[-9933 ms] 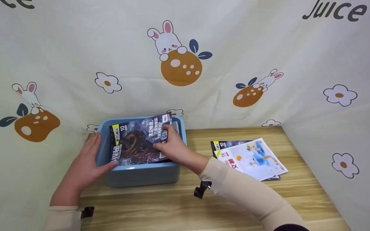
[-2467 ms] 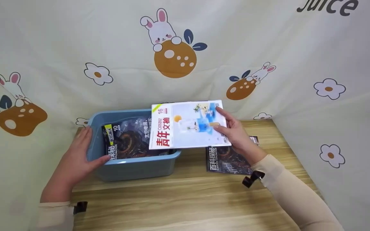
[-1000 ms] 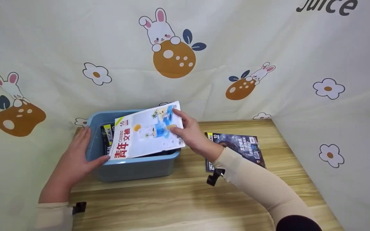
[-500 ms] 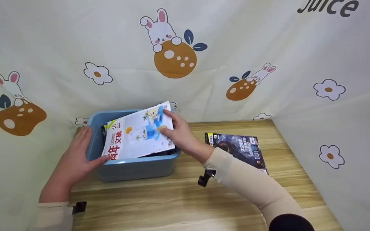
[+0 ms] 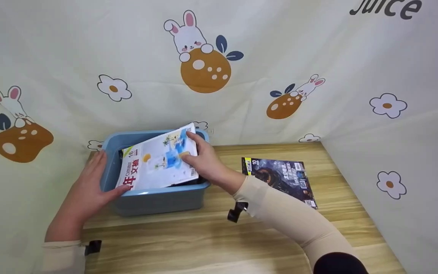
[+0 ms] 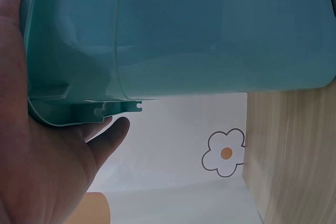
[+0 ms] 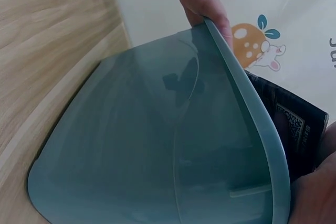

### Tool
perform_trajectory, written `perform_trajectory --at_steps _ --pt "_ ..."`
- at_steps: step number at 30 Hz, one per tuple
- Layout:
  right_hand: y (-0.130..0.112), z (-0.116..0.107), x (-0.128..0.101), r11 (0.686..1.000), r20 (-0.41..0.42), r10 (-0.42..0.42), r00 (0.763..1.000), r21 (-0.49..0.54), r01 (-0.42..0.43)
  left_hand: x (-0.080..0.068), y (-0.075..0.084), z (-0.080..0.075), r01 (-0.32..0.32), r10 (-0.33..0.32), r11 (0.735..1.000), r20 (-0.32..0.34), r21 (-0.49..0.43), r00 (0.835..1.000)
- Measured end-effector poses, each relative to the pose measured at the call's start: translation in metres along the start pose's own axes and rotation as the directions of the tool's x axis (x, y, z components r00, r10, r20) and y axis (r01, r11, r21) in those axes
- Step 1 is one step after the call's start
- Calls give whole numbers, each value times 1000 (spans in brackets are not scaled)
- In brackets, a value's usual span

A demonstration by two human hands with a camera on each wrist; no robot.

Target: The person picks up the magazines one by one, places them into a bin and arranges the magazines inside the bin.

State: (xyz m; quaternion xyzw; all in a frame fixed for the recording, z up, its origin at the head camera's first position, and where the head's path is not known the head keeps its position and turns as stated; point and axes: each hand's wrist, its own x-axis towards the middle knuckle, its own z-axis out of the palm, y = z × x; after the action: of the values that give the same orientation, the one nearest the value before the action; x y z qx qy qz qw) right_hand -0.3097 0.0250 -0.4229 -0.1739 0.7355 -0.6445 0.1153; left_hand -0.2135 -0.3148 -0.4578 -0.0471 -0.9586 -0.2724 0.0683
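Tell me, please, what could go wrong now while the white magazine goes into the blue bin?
1. The white magazine lies tilted, its near corner over the rim of the blue bin; it may catch there and bend.
2. The right hand holds only its right edge, so it might slip.
3. The dark magazine already inside may get creased if it is pushed down.

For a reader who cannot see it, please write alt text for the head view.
A right hand lowers a white magazine into a blue bin that a left hand holds by its side. A dark magazine lies on the wooden table to the right.
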Motion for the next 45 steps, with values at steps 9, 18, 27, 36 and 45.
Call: perform_trajectory --at_steps 9,18,27,36,45 --pt "-2 7 4 991 -20 -19 1000 -130 16 2 -1 -1 -13 13 1000 -10 6 1000" --pt "-2 10 6 997 56 -9 998 -80 14 2 -3 -2 -17 17 1000 -9 10 1000" --pt "0 11 5 998 102 26 994 -52 -21 0 -4 -1 -19 20 1000 -10 21 1000" --pt "2 6 -2 996 -74 -64 995 -72 58 0 -2 3 -17 17 1000 7 9 1000" --pt "8 -54 -25 993 -194 -102 976 45 113 -1 -4 1 -16 16 1000 -9 13 1000"
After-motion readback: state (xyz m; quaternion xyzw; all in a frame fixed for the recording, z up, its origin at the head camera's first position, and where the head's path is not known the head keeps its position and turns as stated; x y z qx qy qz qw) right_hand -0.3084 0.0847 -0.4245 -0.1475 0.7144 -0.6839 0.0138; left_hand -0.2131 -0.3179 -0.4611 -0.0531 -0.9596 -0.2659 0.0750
